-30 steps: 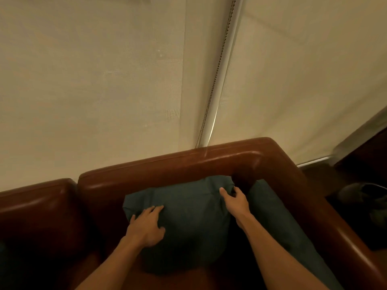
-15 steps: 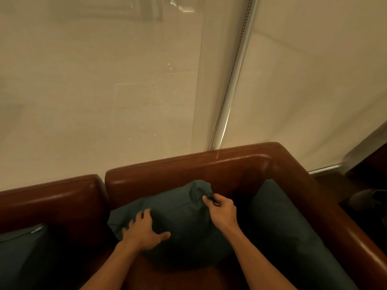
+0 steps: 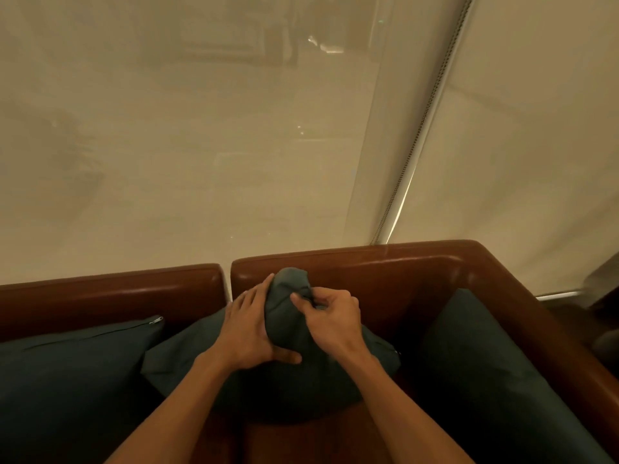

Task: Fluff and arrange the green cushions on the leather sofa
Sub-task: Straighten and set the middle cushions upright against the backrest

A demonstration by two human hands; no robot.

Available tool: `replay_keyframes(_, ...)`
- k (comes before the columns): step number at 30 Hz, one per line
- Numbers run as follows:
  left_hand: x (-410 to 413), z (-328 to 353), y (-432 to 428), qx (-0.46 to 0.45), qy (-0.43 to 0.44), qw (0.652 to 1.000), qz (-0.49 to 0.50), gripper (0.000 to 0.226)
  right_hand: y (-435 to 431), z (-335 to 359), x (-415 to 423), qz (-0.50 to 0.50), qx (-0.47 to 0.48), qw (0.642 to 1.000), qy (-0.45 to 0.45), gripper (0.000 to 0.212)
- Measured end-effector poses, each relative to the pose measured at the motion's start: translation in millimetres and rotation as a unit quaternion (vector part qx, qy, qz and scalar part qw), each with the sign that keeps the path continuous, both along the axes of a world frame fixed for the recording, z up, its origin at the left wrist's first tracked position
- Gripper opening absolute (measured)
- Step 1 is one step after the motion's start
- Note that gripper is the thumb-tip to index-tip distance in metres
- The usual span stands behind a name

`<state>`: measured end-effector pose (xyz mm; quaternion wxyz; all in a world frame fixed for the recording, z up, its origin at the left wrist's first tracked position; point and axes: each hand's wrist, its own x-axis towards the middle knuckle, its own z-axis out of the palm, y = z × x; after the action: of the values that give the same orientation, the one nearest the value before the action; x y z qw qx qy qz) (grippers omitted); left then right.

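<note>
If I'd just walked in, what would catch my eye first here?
Two bare hands squeezing the green middle cushion at centre: the left hand flat against its side, the right hand pinching its bunched top. Around it, the glossy brown leather sofa, with pale window blinds filling everything above.

No readable text, labels, brands, numbers or signs are seen anywhere in the view.

L hand (image 3: 249, 329) flat, R hand (image 3: 330, 321) fingers pinched
</note>
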<state>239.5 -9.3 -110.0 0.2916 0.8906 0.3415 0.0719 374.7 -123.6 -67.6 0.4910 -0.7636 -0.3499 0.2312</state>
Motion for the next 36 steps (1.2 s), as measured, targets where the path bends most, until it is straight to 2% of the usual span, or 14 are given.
replay_keyframes(3, -21, 22, 5, 0.028, -0.026, 0.999, 0.017, 0.144, 4, 17, -18, 0.026, 0.002, 1.000, -0.012, 0.015)
replay_keyframes(8, -53, 17, -1, 0.003, -0.104, 0.993, 0.046, 0.075, 7, 26, -47, 0.064, -0.023, 0.997, -0.047, 0.020)
replay_keyframes(12, -71, 1, -10, -0.015, -0.142, 0.986, 0.087, 0.044, 6, 27, -64, 0.079, -0.035, 0.994, -0.064, 0.024)
replay_keyframes(15, -73, 4, -16, -0.016, -0.189, 0.973, 0.129, 0.029, 0, 30, -67, 0.117, 0.021, 0.993, 0.019, 0.028)
replay_keyframes(17, -73, 12, -15, -0.029, -0.211, 0.965, 0.154, 0.027, -6, 30, -59, 0.118, 0.099, 0.980, 0.128, 0.027)
replay_keyframes(19, -76, 21, -10, -0.049, -0.226, 0.958, 0.169, 0.030, -15, 27, -43, 0.039, 0.160, 0.960, 0.226, 0.023)
replay_keyframes(20, -78, 25, -6, -0.060, -0.234, 0.955, 0.170, 0.031, -20, 21, -32, -0.017, 0.171, 0.956, 0.238, 0.018)
replay_keyframes(23, -84, 41, 1, -0.097, -0.264, 0.944, 0.173, 0.031, -38, -11, 9, -0.204, 0.074, 0.968, 0.123, 0.014)
replay_keyframes(25, -84, 51, 4, -0.122, -0.287, 0.934, 0.175, 0.031, -52, -38, 34, -0.323, -0.028, 0.941, 0.100, 0.038)
replay_keyframes(28, -77, 58, 5, -0.157, -0.311, 0.922, 0.170, 0.030, -66, -66, 54, -0.428, -0.139, 0.881, 0.144, 0.083)
replay_keyframes(30, -71, 59, 5, -0.167, -0.312, 0.922, 0.157, 0.029, -65, -71, 61, -0.472, -0.124, 0.850, 0.200, 0.100)
replay_keyframes(33, -66, 54, 8, -0.185, -0.320, 0.915, 0.163, 0.030, -64, -77, 64, -0.522, -0.033, 0.790, 0.319, 0.114)
replay_keyframes(34, -65, 52, 11, -0.191, -0.326, 0.910, 0.173, 0.030, -66, -82, 64, -0.511, -0.001, 0.775, 0.372, 0.120)
replay_keyframes(36, -64, 48, 19, -0.208, -0.337, 0.898, 0.191, 0.031, -68, -87, 59, -0.423, 0.017, 0.774, 0.470, 0.121)
